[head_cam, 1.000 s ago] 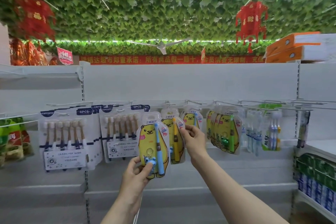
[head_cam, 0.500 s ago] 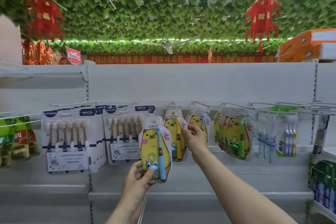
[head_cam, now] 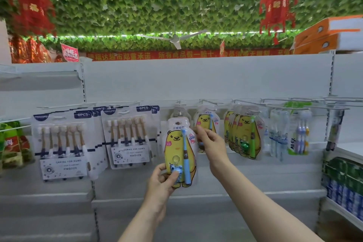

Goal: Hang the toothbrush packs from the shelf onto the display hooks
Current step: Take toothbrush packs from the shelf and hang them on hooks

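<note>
My left hand (head_cam: pixel 162 181) grips the bottom of a yellow bear toothbrush pack (head_cam: pixel 177 147) with a blue brush and holds it upright against the display. Its top hole sits just below a wire hook (head_cam: pixel 177 103) where another pack hangs, mostly hidden behind it. My right hand (head_cam: pixel 209 140) is raised beside the held pack's upper right edge, fingers curled and pinching at that hidden hanging pack. One more bear pack (head_cam: pixel 207 119) hangs right behind this hand. Several bear packs with green brushes (head_cam: pixel 245 133) hang further right.
Two rows of white six-piece brush packs (head_cam: pixel 62 143) hang at the left. Clear brush packs (head_cam: pixel 282 133) and long bare hooks (head_cam: pixel 314 102) fill the right. A lower shelf ledge (head_cam: pixel 196 200) runs under my hands. Boxed goods (head_cam: pixel 345 186) stand at the far right.
My left hand has lifted the blue-brush pack up and right, so it now covers the hanging yellow-brush pack. My right hand has stayed at the hanging packs.
</note>
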